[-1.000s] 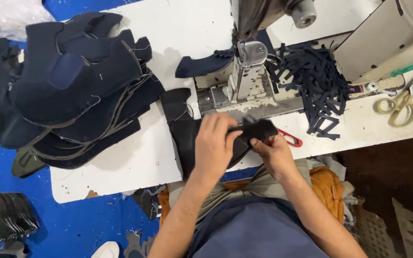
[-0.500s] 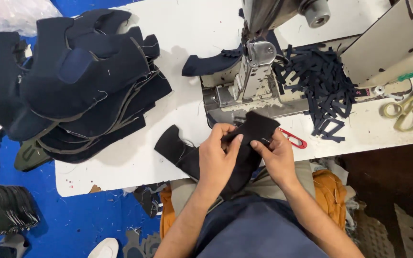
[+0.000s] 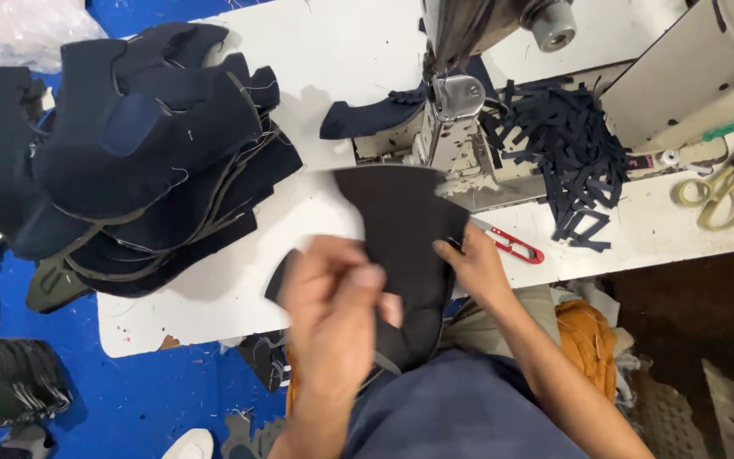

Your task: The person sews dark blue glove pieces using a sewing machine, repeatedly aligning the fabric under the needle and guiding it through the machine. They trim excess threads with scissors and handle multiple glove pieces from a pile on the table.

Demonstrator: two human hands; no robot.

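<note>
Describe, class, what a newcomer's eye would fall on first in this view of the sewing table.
First comes the dark fabric piece at the centre, with the left hand blurred in front of it and the right hand on its right edge. To the left, a big heap of dark cut pieces covers the white table. Behind, the sewing machine stands beside a tangle of dark strips, with yellow-handled scissors at far right.

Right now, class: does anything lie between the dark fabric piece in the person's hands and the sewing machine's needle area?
Nothing visible does. The dark fabric piece, held by the left hand and right hand, has its top edge beside the sewing machine.
</note>
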